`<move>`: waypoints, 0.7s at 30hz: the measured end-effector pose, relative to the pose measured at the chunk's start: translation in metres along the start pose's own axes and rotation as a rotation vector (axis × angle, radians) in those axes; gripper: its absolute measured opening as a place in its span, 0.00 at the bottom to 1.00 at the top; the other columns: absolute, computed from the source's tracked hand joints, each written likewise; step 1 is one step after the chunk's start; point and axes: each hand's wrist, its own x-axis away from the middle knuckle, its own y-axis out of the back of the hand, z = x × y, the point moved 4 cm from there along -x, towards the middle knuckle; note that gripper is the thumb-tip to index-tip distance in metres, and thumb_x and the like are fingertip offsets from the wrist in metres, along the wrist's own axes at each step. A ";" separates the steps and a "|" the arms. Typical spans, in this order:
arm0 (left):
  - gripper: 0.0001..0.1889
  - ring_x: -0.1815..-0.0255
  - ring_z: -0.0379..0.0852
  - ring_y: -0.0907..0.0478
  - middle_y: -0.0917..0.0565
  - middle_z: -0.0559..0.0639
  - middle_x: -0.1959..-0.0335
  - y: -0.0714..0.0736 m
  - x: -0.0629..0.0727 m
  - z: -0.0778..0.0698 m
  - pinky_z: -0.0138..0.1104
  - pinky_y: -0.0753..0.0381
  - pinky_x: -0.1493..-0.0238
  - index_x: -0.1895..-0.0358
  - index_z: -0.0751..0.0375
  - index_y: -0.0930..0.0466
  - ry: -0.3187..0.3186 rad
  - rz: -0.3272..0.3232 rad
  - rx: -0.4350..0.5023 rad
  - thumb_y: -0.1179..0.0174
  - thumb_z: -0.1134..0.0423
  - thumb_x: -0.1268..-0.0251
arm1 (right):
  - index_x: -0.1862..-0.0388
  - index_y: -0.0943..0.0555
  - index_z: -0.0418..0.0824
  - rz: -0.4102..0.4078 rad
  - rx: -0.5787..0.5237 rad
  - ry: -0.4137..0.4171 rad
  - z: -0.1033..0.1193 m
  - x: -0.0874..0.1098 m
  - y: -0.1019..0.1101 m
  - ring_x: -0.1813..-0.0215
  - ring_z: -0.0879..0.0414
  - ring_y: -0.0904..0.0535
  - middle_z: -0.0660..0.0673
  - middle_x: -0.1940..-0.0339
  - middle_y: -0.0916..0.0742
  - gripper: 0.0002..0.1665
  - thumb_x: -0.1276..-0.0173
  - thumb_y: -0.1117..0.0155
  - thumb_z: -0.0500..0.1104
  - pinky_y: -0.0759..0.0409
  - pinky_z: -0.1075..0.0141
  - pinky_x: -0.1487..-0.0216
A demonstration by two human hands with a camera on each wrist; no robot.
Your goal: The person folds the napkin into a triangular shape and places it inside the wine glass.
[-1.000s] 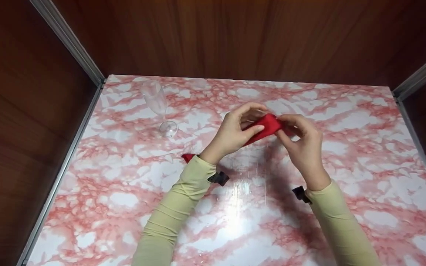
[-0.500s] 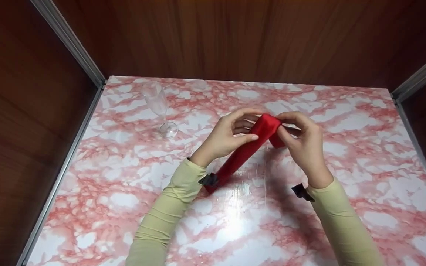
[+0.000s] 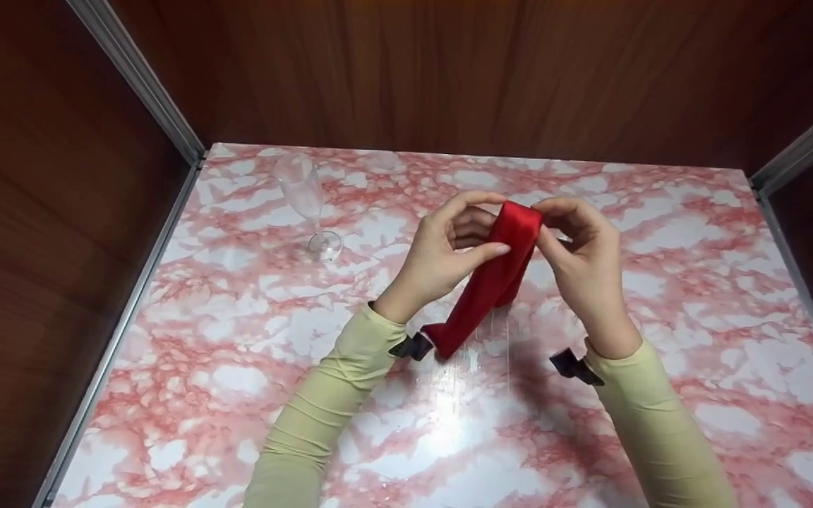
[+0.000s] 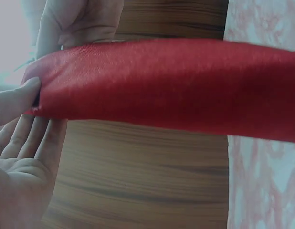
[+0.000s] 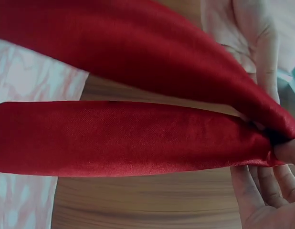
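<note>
A wide red satin ribbon (image 3: 480, 289) hangs folded over between both hands, its two lengths dropping toward the table in the head view. My left hand (image 3: 442, 250) holds its left side, thumb on the near face and fingertips at the top fold. On the other side, my right hand (image 3: 583, 257) pinches the ribbon's right edge near the fold between thumb and index finger. In the right wrist view the two lengths of ribbon (image 5: 114, 138) spread apart below the pinch. The lower end overlaps the left wrist's black camera mount (image 3: 412, 346).
A clear stemmed glass (image 3: 325, 245) is at the back left of the pink-and-white marbled table (image 3: 237, 381). Dark wood panels (image 3: 449, 77) with metal edge strips (image 3: 145, 85) enclose the back and both sides.
The ribbon's fold has risen slightly, and its lengths have swung closer together and now hang more steeply. Both hands keep their hold, shifting a little upward. The glass stays put.
</note>
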 end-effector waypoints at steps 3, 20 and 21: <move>0.23 0.64 0.47 0.19 0.17 0.58 0.65 -0.004 0.001 -0.013 0.43 0.19 0.57 0.46 0.72 0.27 -0.031 -0.012 0.005 0.34 0.79 0.48 | 0.57 0.21 0.25 0.013 -0.030 0.029 0.005 -0.001 0.001 0.61 0.49 0.19 0.38 0.64 0.16 0.11 0.39 0.36 0.27 0.18 0.67 0.60; 0.25 0.62 0.48 0.18 0.16 0.55 0.63 -0.014 0.002 -0.019 0.42 0.18 0.60 0.44 0.67 0.26 -0.195 -0.013 -0.007 0.30 0.73 0.48 | 0.68 0.24 0.20 -0.064 -0.096 0.132 0.028 -0.011 -0.001 0.68 0.54 0.19 0.41 0.70 0.16 0.10 0.49 0.34 0.20 0.18 0.69 0.63; 0.26 0.63 0.48 0.18 0.16 0.55 0.63 -0.014 0.002 -0.020 0.42 0.18 0.60 0.44 0.68 0.26 -0.197 -0.023 -0.006 0.30 0.74 0.48 | 0.67 0.24 0.21 -0.060 -0.091 0.135 0.025 -0.012 -0.001 0.67 0.54 0.19 0.40 0.70 0.15 0.10 0.49 0.33 0.21 0.18 0.69 0.64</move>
